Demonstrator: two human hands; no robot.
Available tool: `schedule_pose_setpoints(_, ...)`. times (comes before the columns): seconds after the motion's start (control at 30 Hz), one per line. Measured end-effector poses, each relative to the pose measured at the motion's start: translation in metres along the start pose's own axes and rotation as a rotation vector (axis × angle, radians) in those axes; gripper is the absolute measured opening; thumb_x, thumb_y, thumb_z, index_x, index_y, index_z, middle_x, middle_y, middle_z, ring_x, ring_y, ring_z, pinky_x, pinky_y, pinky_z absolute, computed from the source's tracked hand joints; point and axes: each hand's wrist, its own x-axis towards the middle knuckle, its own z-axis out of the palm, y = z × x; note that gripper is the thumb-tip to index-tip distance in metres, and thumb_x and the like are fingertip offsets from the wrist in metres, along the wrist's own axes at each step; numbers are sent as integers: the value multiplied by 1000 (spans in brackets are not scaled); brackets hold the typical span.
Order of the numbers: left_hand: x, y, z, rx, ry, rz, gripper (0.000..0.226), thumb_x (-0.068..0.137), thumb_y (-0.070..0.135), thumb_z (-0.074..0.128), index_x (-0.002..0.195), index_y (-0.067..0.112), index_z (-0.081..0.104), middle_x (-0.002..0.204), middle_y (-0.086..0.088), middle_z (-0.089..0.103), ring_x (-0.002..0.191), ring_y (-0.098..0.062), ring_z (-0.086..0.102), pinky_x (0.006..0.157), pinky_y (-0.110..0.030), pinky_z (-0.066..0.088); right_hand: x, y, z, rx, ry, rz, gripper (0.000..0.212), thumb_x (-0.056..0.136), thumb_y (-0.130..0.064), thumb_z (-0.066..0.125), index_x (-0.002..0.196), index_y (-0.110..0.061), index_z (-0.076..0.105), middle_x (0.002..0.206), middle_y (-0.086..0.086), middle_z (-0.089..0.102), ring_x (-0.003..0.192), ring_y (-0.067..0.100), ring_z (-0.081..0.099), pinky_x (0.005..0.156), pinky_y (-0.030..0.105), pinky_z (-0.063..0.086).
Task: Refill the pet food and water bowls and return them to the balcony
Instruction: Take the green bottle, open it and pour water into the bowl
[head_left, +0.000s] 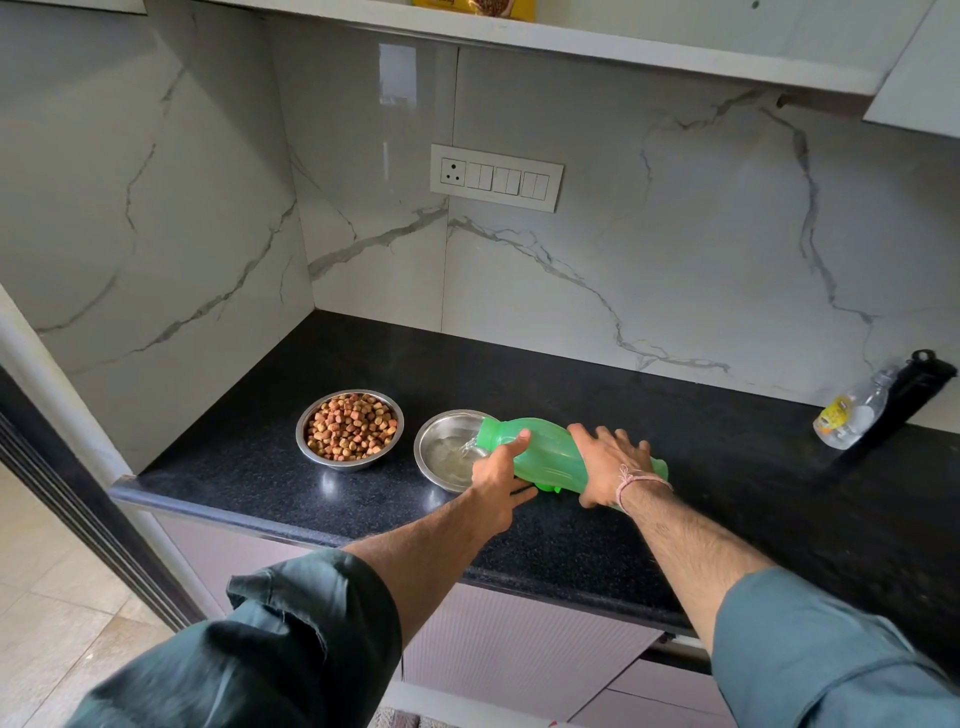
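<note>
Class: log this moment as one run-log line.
step: pouring water; left hand grips green bottle; right hand holds its base; water bowl partly filled; food bowl full

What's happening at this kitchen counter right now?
A person is tipping a green bottle with both hands, the left hand near its neck and the right hand over its body, pouring water into the steel water bowl on the black counter. The steel food bowl beside it is already full of kibble.
</note>
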Motion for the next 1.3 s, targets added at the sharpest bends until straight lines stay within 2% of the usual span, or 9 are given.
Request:
schedule_pose_setpoints(0.63, -5, 1, -1, 22, 1, -11, 61, 89, 41, 77, 138, 14, 52, 129, -12, 66, 109, -30, 68, 101, -47, 56, -3, -1, -3, -21, 3, -3, 106, 66, -32, 90, 150, -30, 26, 141, 7, 48, 134, 34, 42, 109, 58, 34)
schedule_pose_setpoints(1.0, -4, 2, -2, 17, -8, -6, 50, 91, 40, 76, 128, 16, 53, 116, -8, 68, 105, -29, 69, 93, -43, 58, -3, -1, -4, -17, 12, -4, 103, 66, -32, 89, 148, -30, 27, 140, 6, 47, 134, 33, 41, 108, 57, 34)
schedule_pose_setpoints(1.1, -3, 2, -2, 20, -12, -8, 50, 91, 39, 75, 129, 15, 53, 122, -10, 67, 107, -30, 69, 97, -45, 57, -2, -2, -4, -18, 8, -6, 104, 66, -32, 89, 149, -30, 26, 140, 6, 47, 134, 33, 41, 108, 57, 34)
schedule_pose_setpoints(1.3, -2, 3, -2, 14, -2, -9, 56, 91, 39, 75, 135, 15, 50, 125, -10, 65, 106, -29, 68, 95, -44, 57, -1, -3, -4, -22, 12, -4, 105, 66, -32, 89, 149, -30, 25, 140, 6, 48, 133, 32, 42, 108, 57, 34)
